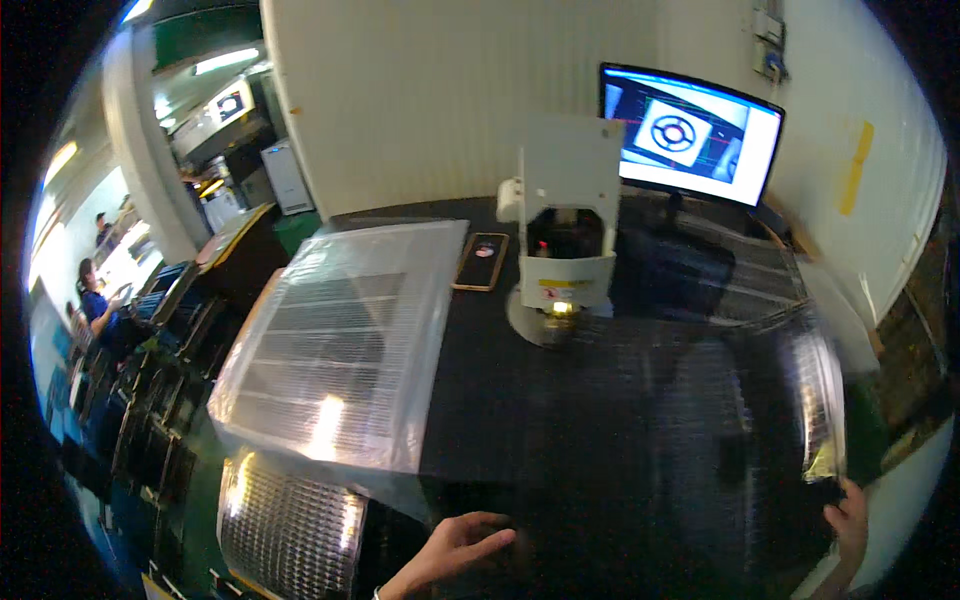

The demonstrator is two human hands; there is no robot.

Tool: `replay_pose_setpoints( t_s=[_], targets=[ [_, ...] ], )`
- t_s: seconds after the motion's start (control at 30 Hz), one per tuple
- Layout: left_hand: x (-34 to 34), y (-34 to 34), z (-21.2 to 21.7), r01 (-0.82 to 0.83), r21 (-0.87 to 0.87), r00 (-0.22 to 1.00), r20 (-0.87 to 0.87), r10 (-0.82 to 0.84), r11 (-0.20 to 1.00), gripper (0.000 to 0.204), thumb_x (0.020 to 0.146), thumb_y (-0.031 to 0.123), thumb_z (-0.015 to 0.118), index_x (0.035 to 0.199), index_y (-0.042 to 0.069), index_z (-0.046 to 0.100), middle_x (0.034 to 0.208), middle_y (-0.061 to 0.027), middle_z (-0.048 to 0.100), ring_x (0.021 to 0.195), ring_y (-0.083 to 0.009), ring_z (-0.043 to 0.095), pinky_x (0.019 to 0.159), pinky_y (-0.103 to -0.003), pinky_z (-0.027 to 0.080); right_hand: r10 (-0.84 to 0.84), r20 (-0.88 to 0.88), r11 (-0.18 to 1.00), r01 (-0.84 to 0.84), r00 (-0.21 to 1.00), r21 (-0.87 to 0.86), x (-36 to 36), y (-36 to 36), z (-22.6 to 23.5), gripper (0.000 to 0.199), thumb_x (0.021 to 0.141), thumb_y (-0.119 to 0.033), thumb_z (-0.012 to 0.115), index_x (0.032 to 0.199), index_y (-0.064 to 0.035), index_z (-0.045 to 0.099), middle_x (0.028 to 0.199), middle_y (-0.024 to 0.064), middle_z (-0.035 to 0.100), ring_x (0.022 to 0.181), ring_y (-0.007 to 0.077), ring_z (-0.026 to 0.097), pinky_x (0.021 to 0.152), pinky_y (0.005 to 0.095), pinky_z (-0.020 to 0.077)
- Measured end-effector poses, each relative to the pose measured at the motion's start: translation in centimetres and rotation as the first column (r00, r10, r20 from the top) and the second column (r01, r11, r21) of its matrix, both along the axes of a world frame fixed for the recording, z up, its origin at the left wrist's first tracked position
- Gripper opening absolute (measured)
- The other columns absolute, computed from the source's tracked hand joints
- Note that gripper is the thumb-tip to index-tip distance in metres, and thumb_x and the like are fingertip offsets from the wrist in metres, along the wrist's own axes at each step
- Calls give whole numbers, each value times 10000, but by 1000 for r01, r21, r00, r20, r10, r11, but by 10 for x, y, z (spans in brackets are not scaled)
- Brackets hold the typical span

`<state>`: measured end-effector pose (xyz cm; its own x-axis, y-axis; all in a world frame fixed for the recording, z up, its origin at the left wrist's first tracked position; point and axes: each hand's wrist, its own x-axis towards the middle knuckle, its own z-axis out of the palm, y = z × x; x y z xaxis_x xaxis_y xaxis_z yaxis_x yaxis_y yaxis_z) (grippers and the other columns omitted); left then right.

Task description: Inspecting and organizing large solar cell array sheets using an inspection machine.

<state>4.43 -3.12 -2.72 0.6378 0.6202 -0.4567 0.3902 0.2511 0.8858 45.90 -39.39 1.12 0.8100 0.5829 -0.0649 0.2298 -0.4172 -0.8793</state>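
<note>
A see-through plastic tray, blurred against the black table, spans the space between my hands. My right hand grips its near right corner, where the rim shines and a small yellow patch shows. At the tray's near left side, my left hand has its thumb and fingers closed toward the rim; the exact contact is dark and smeared. Beyond the tray stands a white inspection device with a lit lens over a round base. A screen behind it shows a ring-shaped part with spokes.
At the left lies a stack of trays wrapped in clear plastic. A clear tray with many small cells sits lower, beside the table. A phone rests near the device. White panels stand behind; other people work far left.
</note>
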Motion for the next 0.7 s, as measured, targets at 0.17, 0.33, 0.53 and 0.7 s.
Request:
replay_pose_setpoints(
  t_s=[0.17, 0.33, 0.53, 0.7],
  targets=[
    [-10, 12, -10, 11, 111, 1000, 17, -13, 994, 423, 827, 311, 640, 1045, -49, 590, 838, -96, 649, 758, -118, 612, 699, -242, 503, 21, 350, 998, 1, 936, -62, 70, -62, 15, 510, 745, -71, 588, 1229, -14, 437, 1156, 90, 484, 998, 194, 499, 857, 322, 414],
    [-9, 17, 21, -78, 128, 983, 177, 55, 989, 325, 824, 261, 652, 953, -37, 635, 783, -78, 649, 725, -121, 619, 679, -236, 502, -122, 623, 988, 157, 773, -2, 72, -99, 59, 436, 769, -135, 629, 1159, -11, 479, 1129, 91, 480, 989, 182, 486, 844, 319, 409],
    [-2, 27, 9, -317, 231, 789, 602, 121, 920, 321, 761, 63, 697, 1057, 9, 587, 923, -76, 636, 816, -126, 611, 714, -257, 516, -99, 647, 994, 48, 756, 96, 4, -22, 159, 260, 653, -186, 730, 793, 9, 631, 770, 83, 626, 658, 161, 563, 625, 289, 459],
    [11, 6, 83, -497, 633, 763, 645, -49, 593, 523, 760, 181, 706, 1190, -20, 488, 1193, -156, 517, 1093, -223, 510, 920, -334, 425, 75, 726, 991, -133, 683, 23, -39, 24, 205, 255, 612, -172, 720, 799, -3, 681, 684, 91, 656, 569, 163, 591, 520, 271, 440]
  ],
)
